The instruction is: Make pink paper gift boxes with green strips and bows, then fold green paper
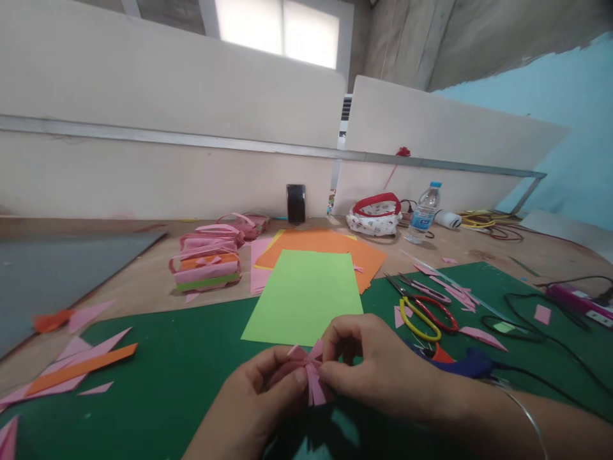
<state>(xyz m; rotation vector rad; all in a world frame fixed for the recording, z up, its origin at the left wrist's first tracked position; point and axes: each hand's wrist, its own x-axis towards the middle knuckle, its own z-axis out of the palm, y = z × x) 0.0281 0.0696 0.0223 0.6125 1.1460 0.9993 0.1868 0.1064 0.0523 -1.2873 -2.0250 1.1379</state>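
- Pink paper bow (309,370), pinched between both hands just above the green mat (158,383), low and centre in view.
- Left hand (261,393): grip pressed together on the bow's left side, thumb on top, fingers curled under; pinching paper, not spread.
- Right hand (378,367): grip closed too, thumb and forefinger tips meeting at the bow's knot from the right; remaining fingers folded; thin bangle on that wrist.
- Lying between the two grips, so neither reach needed; right fingertips nearest the centre knot, left hand carrying more of the body.
- Long axis hard to fix: upper loops fanning left and right across the view, cut tails hanging down toward the wearer. Tails pointing down and near, loops pointing up and away.
- Just beyond the hands, a green sheet (304,297) flat on the mat, long axis running away from the wearer, overlapping an orange sheet (330,246) behind it.
- Right of the hands, scissors (424,313) with yellow and red handles, blades pointing away and left; near them pink offcuts and a black cable.
- Further left on the desk (138,281), a stack of strips (205,262), pink mostly, well apart from the hands.
- Far back, a bottle (424,211) upright beside a pouch (376,217).
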